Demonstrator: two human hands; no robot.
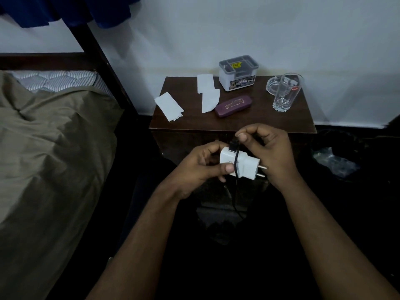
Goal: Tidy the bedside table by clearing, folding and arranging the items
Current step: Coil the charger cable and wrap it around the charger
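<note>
In front of the dark wooden bedside table (233, 122), my left hand (194, 167) grips a white charger plug (244, 164) with its two pins pointing right. A black cable (237, 169) is looped over the plug and hangs down below it. My right hand (270, 148) pinches the cable's upper end just above the plug. On the table lie three white tissues (170, 106), (205, 83), (209, 100) and a purple glasses case (233, 105).
A white plastic box with a grey tray lid (238, 72) stands at the table's back. A clear drinking glass (285, 93) and a glass ashtray (273, 84) are at the right. A bed with an olive sheet (49, 152) lies to the left. Crumpled plastic (333, 161) lies on the dark floor at right.
</note>
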